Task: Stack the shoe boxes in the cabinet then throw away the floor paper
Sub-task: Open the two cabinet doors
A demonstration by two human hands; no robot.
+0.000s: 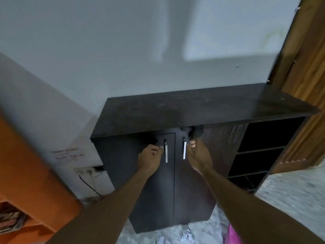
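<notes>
Grey-white wall [123, 50] fills the upper half of the view, with a wooden door frame [302, 59] at the far right. Against the wall stands the dark cabinet [193, 110], its top bare and dusty, its two doors shut, and open shelves [260, 150] on its right side. An orange shelf unit [26, 173] sits to the left, near a wall socket [84, 171] with a cable hanging from it.

Both arms reach forward to the doors. The left hand [149, 158] has its fingers curled closed at the left silver handle [165, 152]; the right hand [197, 155] is curled beside the right silver handle [184, 150], though blur hides whether either truly grips.

On the speckled floor [290, 194] below the cabinet lies crumpled white paper [186, 237], beside something pink [233, 235] at the bottom edge. No shoe boxes show.
</notes>
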